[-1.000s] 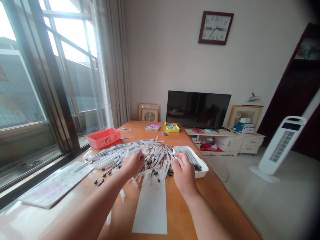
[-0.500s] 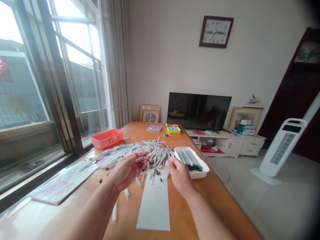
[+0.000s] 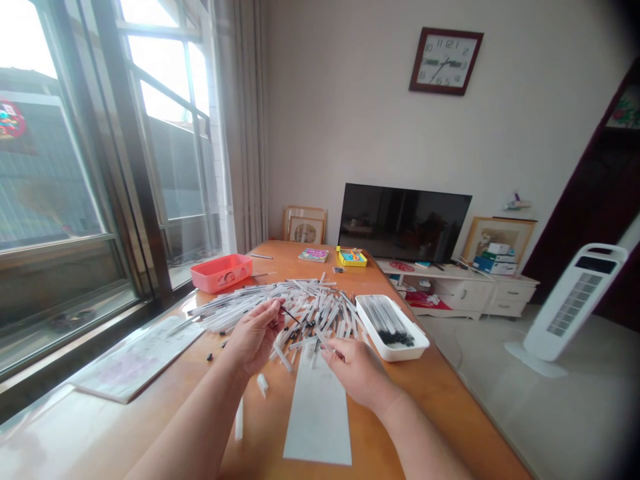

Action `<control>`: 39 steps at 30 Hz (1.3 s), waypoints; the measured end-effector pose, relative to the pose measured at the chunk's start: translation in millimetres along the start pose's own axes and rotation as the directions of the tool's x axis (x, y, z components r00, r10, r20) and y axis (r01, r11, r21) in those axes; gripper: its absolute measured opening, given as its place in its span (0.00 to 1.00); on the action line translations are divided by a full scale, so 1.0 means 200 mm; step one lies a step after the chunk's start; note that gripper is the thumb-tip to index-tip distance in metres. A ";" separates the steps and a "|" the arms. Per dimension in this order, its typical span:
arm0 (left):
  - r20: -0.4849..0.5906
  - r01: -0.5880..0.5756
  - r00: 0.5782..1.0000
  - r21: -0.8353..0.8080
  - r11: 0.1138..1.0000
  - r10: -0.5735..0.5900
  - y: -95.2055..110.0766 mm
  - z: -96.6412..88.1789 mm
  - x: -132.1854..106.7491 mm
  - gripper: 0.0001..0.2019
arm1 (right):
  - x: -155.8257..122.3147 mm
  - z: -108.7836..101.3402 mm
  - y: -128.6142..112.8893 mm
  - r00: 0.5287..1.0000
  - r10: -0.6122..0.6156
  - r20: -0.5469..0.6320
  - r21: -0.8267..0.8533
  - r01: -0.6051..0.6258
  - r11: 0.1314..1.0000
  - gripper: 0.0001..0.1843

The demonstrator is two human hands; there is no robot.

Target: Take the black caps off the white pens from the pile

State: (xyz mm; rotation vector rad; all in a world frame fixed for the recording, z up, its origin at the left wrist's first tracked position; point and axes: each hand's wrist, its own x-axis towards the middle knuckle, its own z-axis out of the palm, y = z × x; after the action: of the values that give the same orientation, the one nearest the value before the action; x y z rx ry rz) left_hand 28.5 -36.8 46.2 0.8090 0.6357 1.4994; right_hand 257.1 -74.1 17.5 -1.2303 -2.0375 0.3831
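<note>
My left hand [image 3: 260,335] pinches a thin dark pen refill [image 3: 291,315] between thumb and fingers, its free end pointing right and down over the pile. My right hand [image 3: 359,371] has its fingers closed at the pile's near edge; a translucent plastic piece [image 3: 321,337] shows at the fingertips, partly lost among the other parts. The loose heap of clear pen barrels [image 3: 245,307] and small black caps spreads in front of both hands. Beneath the right fingers lies a long white sheet [image 3: 320,420]. Just right stands a white tray [image 3: 419,339] with rows of black-ended clear pens.
A red plastic box [image 3: 223,275] stands behind the pile on the left. A flat book or pad [image 3: 140,360] lies at the left table edge. Farther back are a yellow box [image 3: 353,258] and a small colourful book [image 3: 313,255]. A loose clear tube [image 3: 239,420] lies near me.
A dark refill now sticks out plainly from my left fingers. My right hand has lowered, its fingers more curled at the pile's edge. The whole view has shifted slightly.
</note>
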 end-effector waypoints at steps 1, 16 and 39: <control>0.001 0.007 1.000 -0.005 1.000 -0.007 0.00 0.00 0.00 0.12 | 0.00 0.01 0.00 1.000 -0.006 0.017 0.007 0.006 1.000 0.12; 0.065 0.026 0.997 0.041 0.999 -0.029 -0.05 -0.01 0.01 0.11 | -0.01 0.02 -0.03 0.997 -0.067 0.039 0.141 0.060 0.988 0.13; 0.123 0.035 0.988 0.400 0.916 -0.091 -0.11 0.06 -0.05 0.15 | -0.01 0.03 -0.05 0.999 -0.044 0.028 0.136 0.039 0.990 0.11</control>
State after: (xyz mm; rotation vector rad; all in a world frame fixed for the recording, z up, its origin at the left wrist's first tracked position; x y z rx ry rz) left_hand 51.2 -45.1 34.7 1.1821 0.8677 1.2565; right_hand 247.9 -79.2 18.8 -1.1044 -2.0245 0.5150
